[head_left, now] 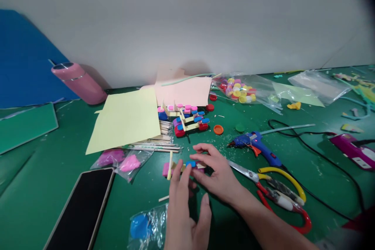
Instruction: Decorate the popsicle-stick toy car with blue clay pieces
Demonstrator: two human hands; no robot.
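A small craft piece (178, 167) of wooden sticks with a pink cap and a blue cap lies on the green table (58, 156) in front of me. My left hand (184, 207) reaches up from below, its fingertips touching the piece beside the blue cap (190, 163). My right hand (215, 172) comes in from the right with fingers curled over the piece's right end. Two similar stick-and-cap models (187, 119) stand behind it.
Yellow paper (125, 119) and pink paper (184, 90) cover a pile of sticks. A blue glue gun (256, 146), scissors (275, 189), loose caps, bags of caps (240, 90), a pink bottle (79, 82) and a dark tablet (82, 207) lie around.
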